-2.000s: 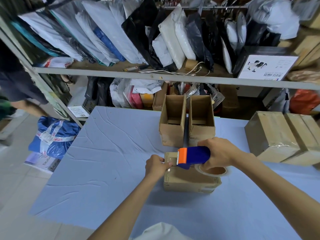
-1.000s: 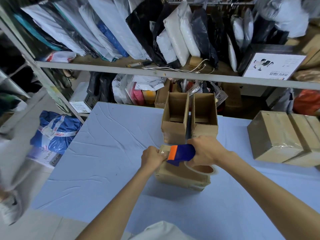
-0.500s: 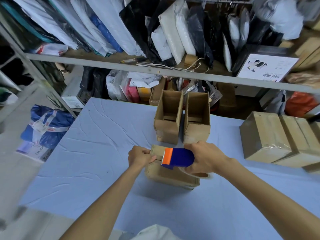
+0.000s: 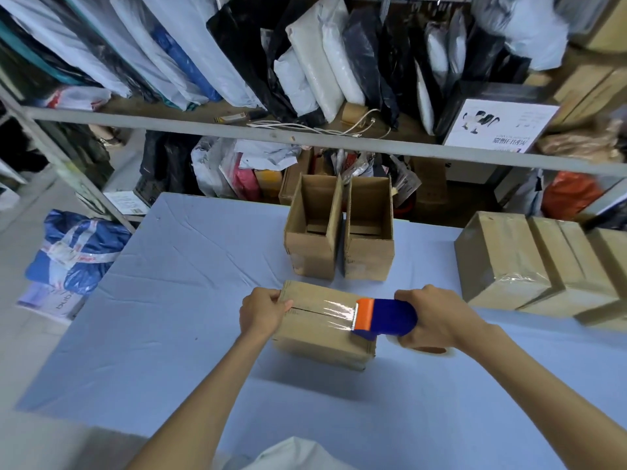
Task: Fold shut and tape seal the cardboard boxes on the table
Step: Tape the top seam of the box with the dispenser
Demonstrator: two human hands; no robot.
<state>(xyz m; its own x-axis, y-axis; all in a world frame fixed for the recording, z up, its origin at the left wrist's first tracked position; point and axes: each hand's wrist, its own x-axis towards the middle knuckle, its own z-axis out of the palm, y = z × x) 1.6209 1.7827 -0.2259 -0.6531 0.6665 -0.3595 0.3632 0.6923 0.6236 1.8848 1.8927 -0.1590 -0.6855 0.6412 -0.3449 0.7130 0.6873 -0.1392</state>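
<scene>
**Tape Laid Along the Box Seam**

My left hand [image 4: 263,312] grips the 9 o'clock end of the closed box [image 4: 319,334], with the thumb on top and the fingers curled down the side. My right hand [image 4: 437,317] is clenched round the dispenser [image 4: 385,317], whose orange blade end sits at the box's 3 o'clock edge. A clear strip of tape [image 4: 325,307] runs along the top seam from my left thumb to the blade.

The box lies flat on the blue counter [image 4: 169,300], straight in front of me. Just beyond it at 12 o'clock, two open boxes [image 4: 314,245] stand side by side with their flaps up. At 2 o'clock, sealed boxes [image 4: 502,262] sit in a row, apart from my box.
</scene>
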